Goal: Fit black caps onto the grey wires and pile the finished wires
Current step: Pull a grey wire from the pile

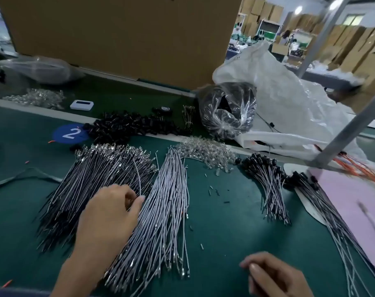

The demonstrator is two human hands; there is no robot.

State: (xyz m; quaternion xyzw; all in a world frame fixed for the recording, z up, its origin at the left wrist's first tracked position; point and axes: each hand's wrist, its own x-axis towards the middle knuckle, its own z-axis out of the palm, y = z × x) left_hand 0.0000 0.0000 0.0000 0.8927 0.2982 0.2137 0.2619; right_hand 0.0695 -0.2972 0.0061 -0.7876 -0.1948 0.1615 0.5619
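Note:
Two bundles of wires lie on the green mat: a darker bundle [101,181] at left and a light grey bundle [167,211] in the middle. My left hand [109,213] rests over both, its fingers pinching a single grey wire [138,176] that arcs upward. My right hand [274,275] sits at the lower right with its fingers loosely curled and nothing visible in it. Loose black caps [126,125] are heaped at the back. Capped wires [268,181] lie in a pile at right, with more capped wires [332,213] fanned beside it.
A heap of clear small parts [208,151] lies behind the grey bundle. A clear bag of black parts [227,110] and a white sack [289,99] stand at the back right. A pink sheet [358,211] and a metal post [349,125] are at right. A cardboard wall [122,35] closes the back.

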